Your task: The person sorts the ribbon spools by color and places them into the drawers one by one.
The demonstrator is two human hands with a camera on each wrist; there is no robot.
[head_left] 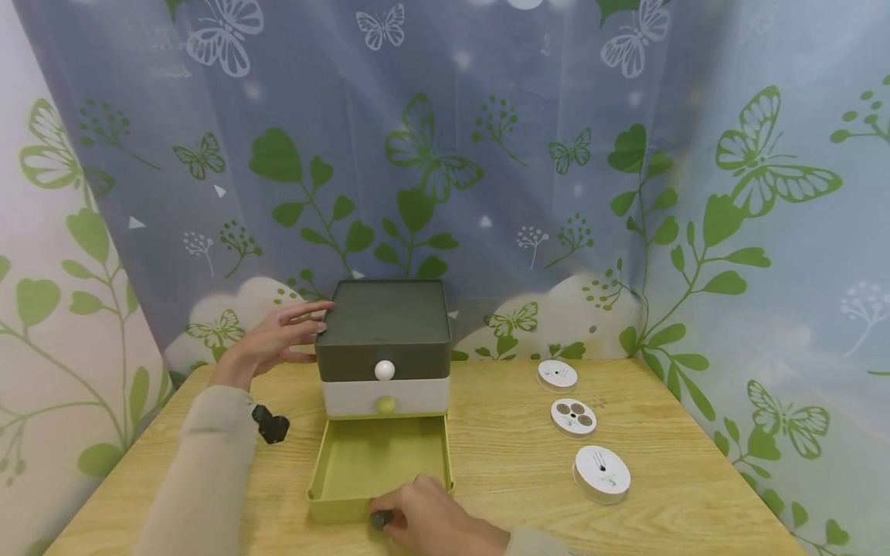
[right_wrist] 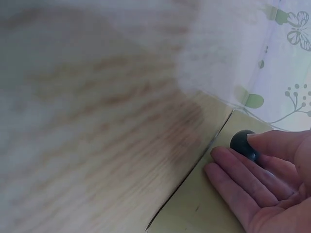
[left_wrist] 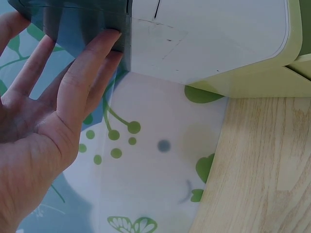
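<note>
Behind everything, a patterned curtain (head_left: 514, 193) is seen filling the upper frame. Across the lower half, a wooden table (head_left: 501, 479) is shown. Lower ctr., slightly left, the drawer box (head_left: 389, 313) is set; its green btm. drawer (head_left: 341, 510) is slid out toward the lower edge. Plastic by the look: prob. light, stiff, a bit slick, easily shifted whole unless braced.

Left of ctr., the box's dark upper side is touched by the L hand (head_left: 278, 338), fingers extended, nothing gripped. Lower ctr., the R hand (head_left: 434, 516) is closed in a pinch. Lower right, three white reels (head_left: 613, 465) are spread apart.

Smallest, the dark knob (head_left: 379, 520) at the drawer front is held b/w R thumb & fingers; smooth, poss. slippery, but judged the best hold, w/ force kept straight.
</note>
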